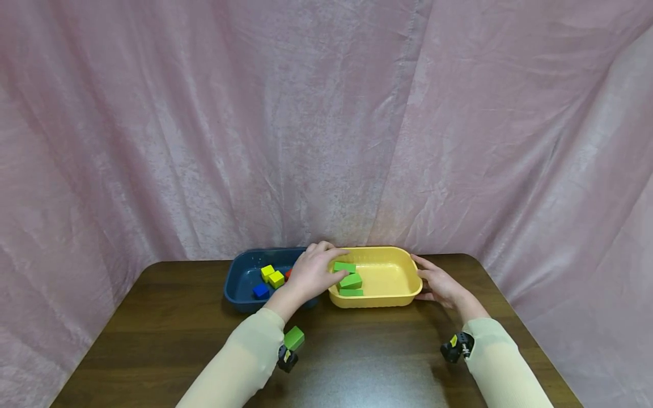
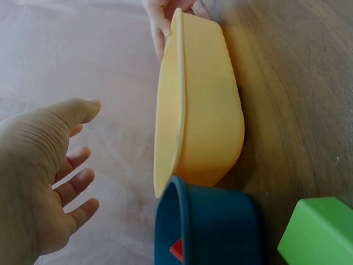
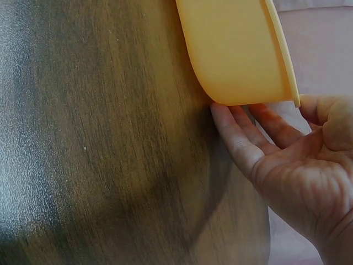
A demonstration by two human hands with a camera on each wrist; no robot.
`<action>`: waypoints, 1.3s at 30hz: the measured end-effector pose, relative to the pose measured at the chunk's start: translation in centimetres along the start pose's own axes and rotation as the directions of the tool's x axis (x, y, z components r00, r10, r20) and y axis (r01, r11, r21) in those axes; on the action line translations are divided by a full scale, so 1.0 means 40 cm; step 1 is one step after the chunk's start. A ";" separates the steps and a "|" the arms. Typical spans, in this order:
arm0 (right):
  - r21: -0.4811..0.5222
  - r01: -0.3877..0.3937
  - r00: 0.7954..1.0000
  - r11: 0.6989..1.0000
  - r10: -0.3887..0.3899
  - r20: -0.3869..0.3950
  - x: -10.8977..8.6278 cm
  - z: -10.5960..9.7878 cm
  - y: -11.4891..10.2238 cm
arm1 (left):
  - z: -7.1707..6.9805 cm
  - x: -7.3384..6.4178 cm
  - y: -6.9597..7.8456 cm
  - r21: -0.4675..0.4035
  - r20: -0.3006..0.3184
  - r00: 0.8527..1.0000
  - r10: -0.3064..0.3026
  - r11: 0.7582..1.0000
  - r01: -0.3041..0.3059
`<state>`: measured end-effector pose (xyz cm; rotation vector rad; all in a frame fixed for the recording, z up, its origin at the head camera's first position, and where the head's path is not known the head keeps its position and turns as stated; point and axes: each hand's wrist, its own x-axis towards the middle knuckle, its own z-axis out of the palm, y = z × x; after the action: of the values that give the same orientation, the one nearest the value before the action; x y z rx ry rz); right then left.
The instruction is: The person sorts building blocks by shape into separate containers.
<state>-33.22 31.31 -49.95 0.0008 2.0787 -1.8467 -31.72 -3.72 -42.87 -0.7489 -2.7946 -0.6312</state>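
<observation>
My left hand (image 1: 312, 273) hovers over the meeting ends of a blue tub (image 1: 236, 294) and a yellow tub (image 1: 393, 302). Its fingers are spread with nothing between them, as the left wrist view shows. Several green blocks (image 1: 351, 281) lie at the yellow tub's left end, just beyond my left thumb. At that tub's right end is my right hand (image 1: 442, 286), its extended fingers (image 3: 237, 135) against the outer wall and the thumb near the rim. Inside the blue tub are yellow blocks (image 1: 276, 279), a blue block (image 1: 261, 291) and a partly hidden red block (image 1: 288, 274).
One green block (image 1: 294, 338) sits on the wooden table (image 1: 367, 357) beside my left wrist, in front of the tubs. A pink curtain (image 1: 326, 124) hangs right behind the table's far edge. Small black devices (image 1: 457, 347) are strapped at both wrists.
</observation>
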 end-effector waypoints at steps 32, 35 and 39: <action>-0.009 0.005 1.000 1.000 -0.005 0.008 0.005 -0.003 0.004 | -0.090 -0.084 0.018 -0.031 -0.138 0.985 0.105 0.993 -0.110; -0.012 0.002 1.000 1.000 -0.002 0.003 0.005 -0.003 0.003 | -0.095 -0.096 0.016 -0.030 -0.162 0.981 0.111 0.993 -0.118; -0.010 0.005 1.000 1.000 -0.005 0.004 0.004 -0.002 0.004 | -0.100 -0.116 0.010 -0.038 -0.186 0.976 0.117 0.991 -0.126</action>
<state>-33.38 31.39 -50.15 -0.0113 2.0865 -1.8383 -27.28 -7.20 -40.45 -0.8200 -2.5532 -0.7103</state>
